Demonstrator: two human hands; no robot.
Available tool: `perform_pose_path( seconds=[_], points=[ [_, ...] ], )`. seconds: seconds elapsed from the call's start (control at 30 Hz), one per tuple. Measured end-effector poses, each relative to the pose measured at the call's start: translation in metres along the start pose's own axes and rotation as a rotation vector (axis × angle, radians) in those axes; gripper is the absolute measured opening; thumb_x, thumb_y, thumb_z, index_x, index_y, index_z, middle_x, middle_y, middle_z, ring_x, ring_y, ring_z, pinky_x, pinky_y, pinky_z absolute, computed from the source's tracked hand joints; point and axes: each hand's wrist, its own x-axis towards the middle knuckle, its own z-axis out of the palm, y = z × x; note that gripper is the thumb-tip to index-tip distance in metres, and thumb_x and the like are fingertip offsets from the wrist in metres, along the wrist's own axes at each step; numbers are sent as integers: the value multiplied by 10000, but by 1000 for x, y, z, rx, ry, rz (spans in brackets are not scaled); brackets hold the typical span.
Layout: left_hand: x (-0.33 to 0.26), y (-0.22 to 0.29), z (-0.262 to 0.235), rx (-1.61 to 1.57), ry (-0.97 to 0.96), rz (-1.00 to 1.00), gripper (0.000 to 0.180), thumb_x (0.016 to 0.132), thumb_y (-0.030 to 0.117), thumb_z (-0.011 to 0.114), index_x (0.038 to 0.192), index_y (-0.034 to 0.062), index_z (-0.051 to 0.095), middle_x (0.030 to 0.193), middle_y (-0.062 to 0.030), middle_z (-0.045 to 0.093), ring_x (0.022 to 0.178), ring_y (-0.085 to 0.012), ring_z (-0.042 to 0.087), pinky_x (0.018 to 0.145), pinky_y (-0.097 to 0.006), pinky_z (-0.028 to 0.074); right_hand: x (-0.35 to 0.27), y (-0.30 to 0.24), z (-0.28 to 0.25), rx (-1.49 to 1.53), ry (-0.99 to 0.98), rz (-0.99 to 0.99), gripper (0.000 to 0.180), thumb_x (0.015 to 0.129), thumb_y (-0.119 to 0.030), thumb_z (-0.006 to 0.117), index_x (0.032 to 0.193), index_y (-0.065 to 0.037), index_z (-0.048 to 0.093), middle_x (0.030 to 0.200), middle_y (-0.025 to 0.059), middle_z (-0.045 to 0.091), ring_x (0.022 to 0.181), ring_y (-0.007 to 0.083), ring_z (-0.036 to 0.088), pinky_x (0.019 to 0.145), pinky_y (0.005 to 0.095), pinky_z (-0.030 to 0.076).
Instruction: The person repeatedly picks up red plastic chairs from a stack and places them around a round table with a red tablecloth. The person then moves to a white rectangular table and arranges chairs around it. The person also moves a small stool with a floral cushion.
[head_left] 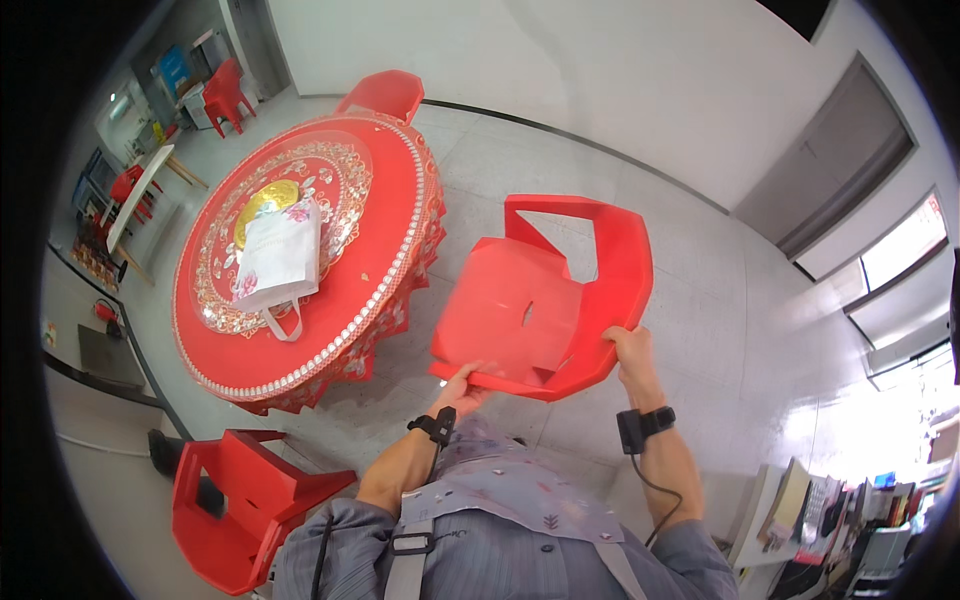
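Observation:
A red plastic chair [505, 310] is in front of me, its seat toward the table and its backrest to the right. My left hand [464, 388] grips the chair's near side edge, by the front of the seat. With my right hand [632, 350] I hold the top edge of the backrest, fingers wrapped over it. Whether the chair's legs touch the floor is hidden beneath the seat. Left of the chair stands a round table [385, 290] with a red patterned cloth. On it lie a white flowered bag [280, 252] and a gold round item [262, 205], partly under the bag.
Another red chair [235, 510] is at the lower left, and one more red chair [385, 95] stands behind the table. A grey door [835, 160] is at the right wall. Shelving with books and papers [800, 510] stands at the lower right. Grey tiled floor [710, 300] lies around the chair.

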Motion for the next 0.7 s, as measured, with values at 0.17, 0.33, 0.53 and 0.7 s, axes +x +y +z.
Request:
perform_pose_path(
  seconds=[0.17,0.33,0.53,0.7],
  points=[
    [42,13,3,-88,25,74,232,940,129,538,1126,-8,554,1188,-193,625,1119,-407,586,944,-466,514,78,9,24,-17,-67,39,76,686,-18,615,640,41,598,616,15,567,554,111,517,494,299,391],
    [93,30,6,-180,141,119,250,930,118,545,1144,-12,539,1196,-189,619,1119,-408,584,952,-479,508,159,10,58,-41,-144,110,113,686,-10,615,753,78,634,733,79,644,640,160,596,570,313,464],
    [143,73,16,-288,192,153,260,930,104,559,1144,-39,525,1216,-192,600,1125,-400,579,968,-471,506,236,1,114,-74,-252,179,148,700,-2,616,813,88,646,783,108,665,689,182,627,617,323,488],
    [163,77,11,-332,245,220,189,930,100,592,1062,-30,554,1058,-155,640,1035,-356,619,976,-451,498,269,18,143,-105,-310,241,163,709,1,623,849,79,654,804,106,676,695,184,634,635,317,492]
  ],
)
